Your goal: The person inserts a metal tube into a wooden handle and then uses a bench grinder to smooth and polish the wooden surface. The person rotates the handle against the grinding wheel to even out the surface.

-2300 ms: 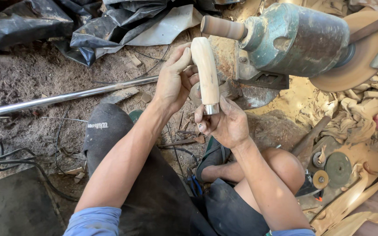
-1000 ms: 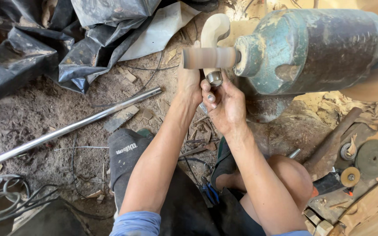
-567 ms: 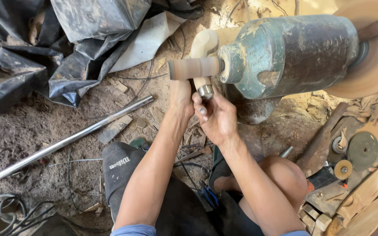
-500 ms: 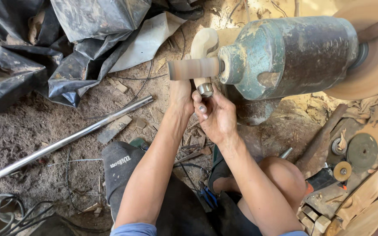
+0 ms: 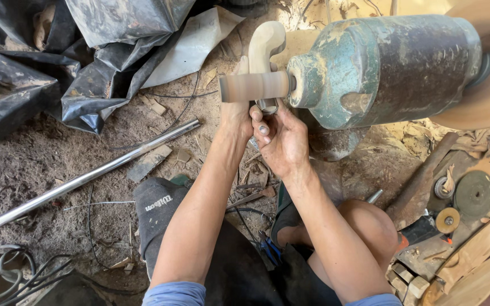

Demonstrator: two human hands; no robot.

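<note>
At upper centre of the frame, both hands clasp a pale curved wooden handle with a metal collar (image 5: 266, 45) against the spinning sanding drum (image 5: 253, 86): left hand (image 5: 235, 113) behind, right hand (image 5: 282, 139) pinching the collar; stiff, light, probably dust-slick, best held low

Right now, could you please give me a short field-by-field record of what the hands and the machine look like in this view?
Left hand: grips the pale curved wooden handle from below, behind the spindle
Right hand: fingers at the handle's metal-ringed lower end
Contact: handle pressed against the blurred sanding drum
Machine: green, dusty motor housing, large disc on its far side
Ground: long metal rod, black plastic sheeting, loose discs
</note>
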